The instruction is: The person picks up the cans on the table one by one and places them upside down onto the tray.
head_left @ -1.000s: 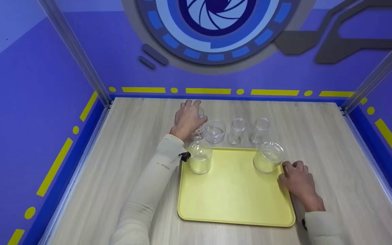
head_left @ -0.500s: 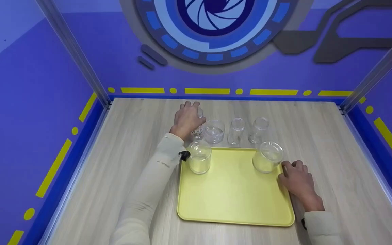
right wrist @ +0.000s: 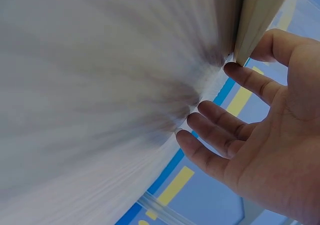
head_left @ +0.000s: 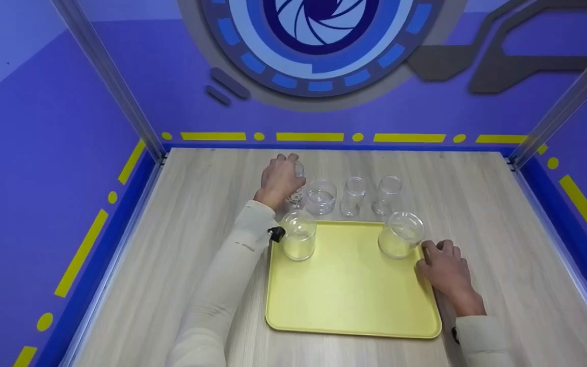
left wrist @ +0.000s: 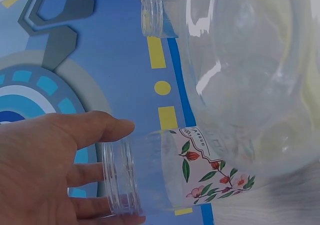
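My left hand is at the back of the table, its thumb and fingers around the threaded neck of a clear jar. A flower-patterned label circles that jar's lower part. My right hand is at the right edge of the yellow tray. In the right wrist view its thumb lies over the tray's rim, the index fingertip is at the lower edge, and the other fingertips touch the table. On the tray stand a tall clear jar at the back left and a wide clear jar at the back right.
Behind the tray, in a row with the labelled jar, stand a low wide clear jar and two narrow clear jars, the nearer narrow jar and the rightmost jar. Blue panels enclose the wooden table.
My left thumb has drawn in a little toward the labelled jar. The right hand, the tray and the other jars stay in place; the head view has shifted slightly.
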Action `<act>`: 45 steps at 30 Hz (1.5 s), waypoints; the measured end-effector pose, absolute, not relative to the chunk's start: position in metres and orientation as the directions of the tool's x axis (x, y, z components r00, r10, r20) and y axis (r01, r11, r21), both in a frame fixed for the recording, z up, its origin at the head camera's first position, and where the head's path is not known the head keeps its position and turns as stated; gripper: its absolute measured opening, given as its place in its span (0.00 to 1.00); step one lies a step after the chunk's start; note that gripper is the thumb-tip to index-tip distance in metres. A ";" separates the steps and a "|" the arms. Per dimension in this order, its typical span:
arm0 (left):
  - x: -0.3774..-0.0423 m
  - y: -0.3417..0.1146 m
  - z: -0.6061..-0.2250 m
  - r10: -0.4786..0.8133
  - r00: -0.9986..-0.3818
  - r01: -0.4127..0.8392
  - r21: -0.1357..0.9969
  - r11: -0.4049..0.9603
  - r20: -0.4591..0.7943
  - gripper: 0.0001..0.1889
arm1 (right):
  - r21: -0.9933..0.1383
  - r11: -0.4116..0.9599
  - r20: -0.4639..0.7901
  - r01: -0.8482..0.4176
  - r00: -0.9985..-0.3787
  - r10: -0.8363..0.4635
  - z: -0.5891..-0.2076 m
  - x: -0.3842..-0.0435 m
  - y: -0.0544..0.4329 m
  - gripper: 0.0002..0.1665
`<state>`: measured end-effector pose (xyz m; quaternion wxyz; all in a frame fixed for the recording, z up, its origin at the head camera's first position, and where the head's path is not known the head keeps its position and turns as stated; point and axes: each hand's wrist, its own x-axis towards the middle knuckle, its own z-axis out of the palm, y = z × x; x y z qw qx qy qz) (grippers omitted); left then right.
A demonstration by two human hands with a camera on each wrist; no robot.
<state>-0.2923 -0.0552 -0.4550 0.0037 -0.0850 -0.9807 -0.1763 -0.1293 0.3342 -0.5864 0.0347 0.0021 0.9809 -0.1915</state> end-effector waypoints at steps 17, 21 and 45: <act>-0.291 -0.060 -0.455 0.184 -0.981 0.193 0.384 0.903 0.061 0.30 | -0.387 0.922 -0.007 -0.009 -1.000 -0.013 -0.590 -0.127 0.335 0.29; -0.291 -0.061 -0.455 0.176 -0.982 0.188 0.378 0.907 0.067 0.30 | -0.385 0.923 -0.009 -0.011 -1.000 -0.015 -0.590 -0.127 0.335 0.29; -0.280 -0.082 -0.442 0.132 -0.983 0.178 0.492 0.852 0.129 0.29 | -0.383 0.924 -0.020 -0.009 -1.000 -0.018 -0.592 -0.127 0.336 0.30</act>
